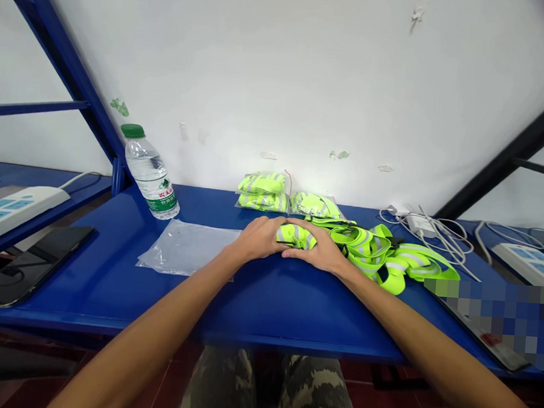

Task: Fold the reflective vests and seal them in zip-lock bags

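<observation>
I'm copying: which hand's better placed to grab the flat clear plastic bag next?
Probably the left hand: it's nearer that bag. The right hand is beside the neon-yellow, grey-striped fabric straps.

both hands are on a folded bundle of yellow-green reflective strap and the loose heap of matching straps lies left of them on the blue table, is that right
Not quite: the left hand and right hand are on the folded yellow-green reflective bundle, but the head view shows the loose heap of matching yellow-green straps to their right, not left, on the blue table.
</observation>
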A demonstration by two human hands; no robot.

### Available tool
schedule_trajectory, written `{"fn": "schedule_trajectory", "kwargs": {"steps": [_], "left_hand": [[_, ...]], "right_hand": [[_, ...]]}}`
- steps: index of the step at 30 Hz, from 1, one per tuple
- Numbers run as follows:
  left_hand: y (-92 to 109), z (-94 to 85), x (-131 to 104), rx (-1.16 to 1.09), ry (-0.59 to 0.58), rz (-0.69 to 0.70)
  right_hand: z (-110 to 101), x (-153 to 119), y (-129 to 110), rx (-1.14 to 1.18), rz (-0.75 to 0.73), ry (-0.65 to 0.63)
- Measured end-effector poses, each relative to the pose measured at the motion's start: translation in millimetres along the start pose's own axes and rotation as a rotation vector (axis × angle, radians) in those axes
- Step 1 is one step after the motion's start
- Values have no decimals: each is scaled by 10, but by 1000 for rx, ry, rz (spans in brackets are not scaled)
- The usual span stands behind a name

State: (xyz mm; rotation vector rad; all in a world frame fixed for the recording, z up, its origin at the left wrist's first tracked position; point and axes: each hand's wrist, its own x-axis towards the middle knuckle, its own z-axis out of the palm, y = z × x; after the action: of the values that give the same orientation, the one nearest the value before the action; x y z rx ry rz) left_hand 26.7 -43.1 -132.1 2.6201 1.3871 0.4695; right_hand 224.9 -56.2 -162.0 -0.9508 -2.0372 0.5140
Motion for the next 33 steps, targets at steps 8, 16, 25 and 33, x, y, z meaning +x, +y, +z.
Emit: {"fn": "schedule_trajectory", "kwargs": {"steps": [8,16,25,33], "left_hand": [[73,-9,-63,-16,42,-76],[-41,-271,-84,96,-62,-109],[-410,-696,-304,-71,-479,-562],[-317,-408,-145,-108,-35,-317]], "right_hand": [[80,15,-40,-20,102,75],[244,32,-61,-139,134,231],[256,42,-27,-252,151,323],[177,58,-27,-126,287,381]]}}
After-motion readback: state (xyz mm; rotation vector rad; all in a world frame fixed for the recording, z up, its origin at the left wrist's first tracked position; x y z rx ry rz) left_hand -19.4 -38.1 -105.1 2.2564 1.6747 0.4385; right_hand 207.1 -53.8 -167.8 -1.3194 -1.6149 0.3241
